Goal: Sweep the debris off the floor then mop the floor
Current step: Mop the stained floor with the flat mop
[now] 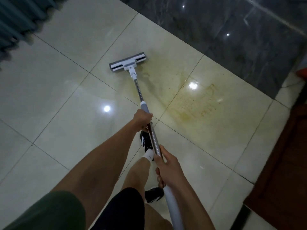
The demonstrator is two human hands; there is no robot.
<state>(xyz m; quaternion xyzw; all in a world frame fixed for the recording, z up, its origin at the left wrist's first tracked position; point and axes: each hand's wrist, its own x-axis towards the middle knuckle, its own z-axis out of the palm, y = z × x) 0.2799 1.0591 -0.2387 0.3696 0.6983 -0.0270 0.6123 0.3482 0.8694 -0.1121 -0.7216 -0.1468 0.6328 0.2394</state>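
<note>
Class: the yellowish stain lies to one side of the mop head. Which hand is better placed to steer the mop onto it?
Left hand: it grips the shaft nearer the mop head, giving finer steering toward the stain.

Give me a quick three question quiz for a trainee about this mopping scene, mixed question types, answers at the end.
1. True or false: the mop head sits directly on the yellowish stain.
2. Which hand grips the mop handle nearer the mop head?
A. left hand
B. right hand
3. Fill in: the dark marble strip lies beyond the stain, on the ______ side of the view.

Key: 1. False; it sits at the stain's left edge, and most of the stain lies to its right. 2. A. 3. Right.
</note>
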